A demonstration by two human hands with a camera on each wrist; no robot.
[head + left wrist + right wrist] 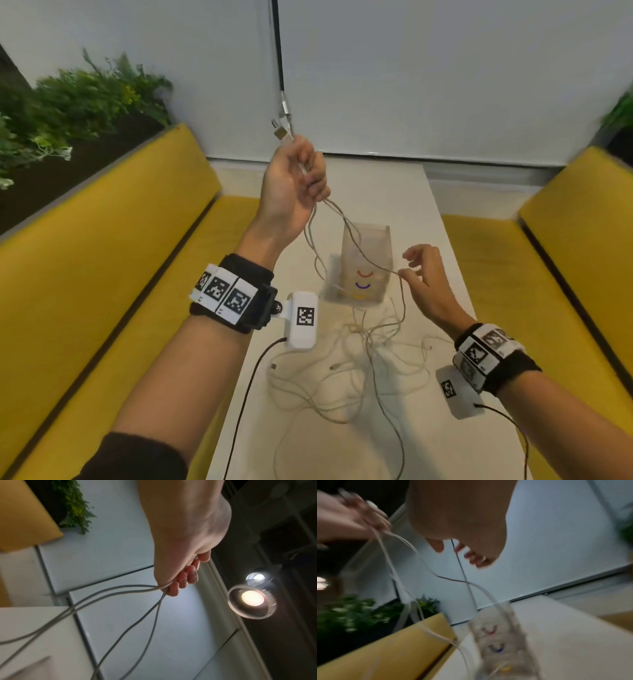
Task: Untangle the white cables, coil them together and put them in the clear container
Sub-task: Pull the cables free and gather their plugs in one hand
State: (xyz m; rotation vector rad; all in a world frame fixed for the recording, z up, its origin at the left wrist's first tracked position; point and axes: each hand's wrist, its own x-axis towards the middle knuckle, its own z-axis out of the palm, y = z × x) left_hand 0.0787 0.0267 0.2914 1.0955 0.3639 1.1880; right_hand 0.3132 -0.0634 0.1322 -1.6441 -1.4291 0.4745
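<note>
My left hand [308,171] is raised above the table and grips several strands of the white cables [359,359], whose plugs [282,132] stick out above the fist. In the left wrist view the curled fingers [181,580] close round the strands [111,593]. The strands hang down to a loose tangle on the white table [445,274]. My right hand [407,270] is lower, to the right, and pinches one strand [462,568] between thumb and fingertips [440,547]. The clear container [363,263] stands upright on the table between the hands, with coloured arcs on its front [489,631].
Yellow benches [102,274] run along both sides of the narrow table, the right one [565,257] close to my right arm. Green plants [78,102] sit behind the left bench. A dark cord with a metal end [285,106] hangs on the wall just above my left hand.
</note>
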